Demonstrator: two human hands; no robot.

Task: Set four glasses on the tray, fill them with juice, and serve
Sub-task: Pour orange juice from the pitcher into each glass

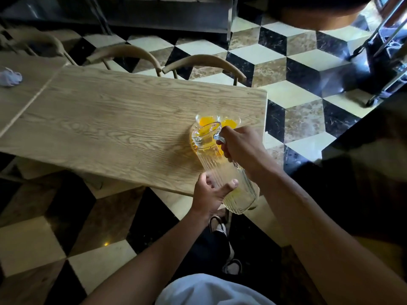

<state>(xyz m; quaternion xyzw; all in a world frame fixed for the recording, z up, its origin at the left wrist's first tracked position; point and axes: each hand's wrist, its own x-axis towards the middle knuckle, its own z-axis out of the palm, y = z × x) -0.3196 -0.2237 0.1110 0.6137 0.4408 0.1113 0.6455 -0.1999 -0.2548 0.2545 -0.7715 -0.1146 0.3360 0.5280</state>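
A ribbed glass jug is tipped steeply, spout toward 11 o'clock, over the glasses at the table's right end. The right hand grasps the jug's handle at the upper end; the left hand cups the jug's base from below, thumb across the ribbed wall. A little yellow juice lies inside the jug near its base. Two glasses holding orange juice show at 12 o'clock of the spout; others lie hidden beneath the jug. The tray cannot be made out. Two chairs stand at the table's far side. A crumpled cloth lies at 9 o'clock.
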